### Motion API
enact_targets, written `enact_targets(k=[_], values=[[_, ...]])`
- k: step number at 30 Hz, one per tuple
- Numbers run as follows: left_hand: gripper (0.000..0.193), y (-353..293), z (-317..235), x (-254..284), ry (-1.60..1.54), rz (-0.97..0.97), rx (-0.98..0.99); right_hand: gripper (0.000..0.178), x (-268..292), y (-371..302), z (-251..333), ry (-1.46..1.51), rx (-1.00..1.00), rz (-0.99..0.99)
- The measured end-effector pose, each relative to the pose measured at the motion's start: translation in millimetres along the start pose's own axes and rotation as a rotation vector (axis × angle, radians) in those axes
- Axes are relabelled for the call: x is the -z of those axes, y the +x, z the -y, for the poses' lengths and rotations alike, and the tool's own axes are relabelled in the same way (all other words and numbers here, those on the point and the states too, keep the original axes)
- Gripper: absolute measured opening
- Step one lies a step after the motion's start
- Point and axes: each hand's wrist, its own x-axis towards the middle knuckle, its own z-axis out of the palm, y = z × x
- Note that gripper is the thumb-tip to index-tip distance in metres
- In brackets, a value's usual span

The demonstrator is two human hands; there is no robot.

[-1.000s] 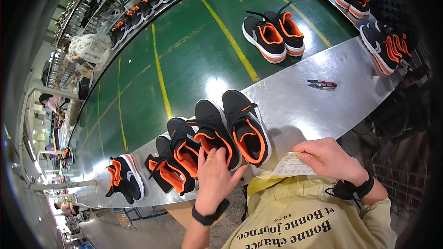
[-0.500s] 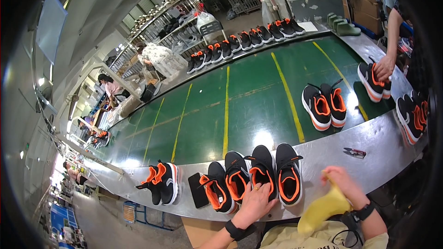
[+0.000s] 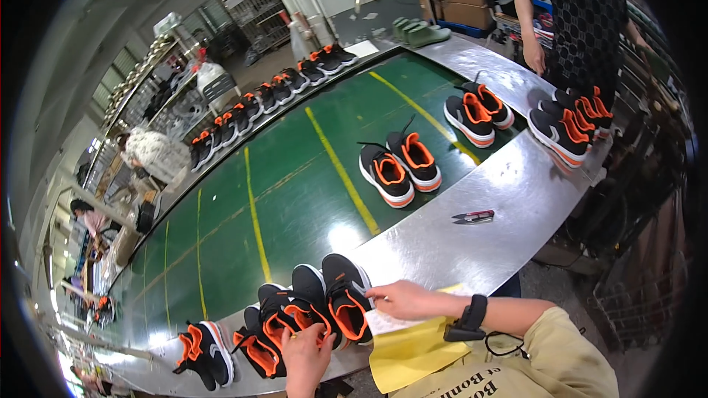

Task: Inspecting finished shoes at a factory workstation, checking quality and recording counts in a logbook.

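Observation:
In front of me a row of black sneakers with orange linings stands on the metal table edge. My left hand (image 3: pixel 306 357) has its fingers curled at the orange collar of one sneaker (image 3: pixel 309 289), partly inside its opening. My right hand (image 3: pixel 398 301) is pinched closed beside the rightmost sneaker (image 3: pixel 344 287) of the row; what lies between its fingertips is too small to make out. Under that hand and wrist is a yellow sheet (image 3: pixel 409 357) with a white area along its upper part. Another sneaker pair (image 3: pixel 206 354) lies on its side at the left.
A green conveyor belt (image 3: pixel 287 177) with yellow lines carries two sneaker pairs (image 3: pixel 402 169). Thread snips (image 3: pixel 473 217) lie on the metal edge (image 3: pixel 442 250). More sneakers (image 3: pixel 568 125) stand at the right corner beside a co-worker (image 3: pixel 582 22). Green boots (image 3: pixel 420 33) and a sneaker row line the far side.
My view has swung right. My right hand has brought the yellow sheet toward the sneakers. The co-worker's hand has left the pair on the belt. My left hand stays at the sneakers.

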Motion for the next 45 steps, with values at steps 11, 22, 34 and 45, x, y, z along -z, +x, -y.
enact_targets(k=[11,22,34,45], values=[[0.037,68,-124,-60,-0.493,-0.048,-0.399,0.016,159,-35,-75,-0.689,0.19,-0.262],[0.07,264,-158,-78,0.066,-0.063,-0.4,0.011,280,-73,-158,-0.819,0.168,-0.503],[0.062,309,-160,-84,-0.088,0.15,-0.133,0.021,177,-69,-131,-0.932,0.053,-0.351],[0.05,101,-167,-65,-0.228,0.244,-0.406,0.015,186,-70,-94,-0.275,-0.146,-0.773]])
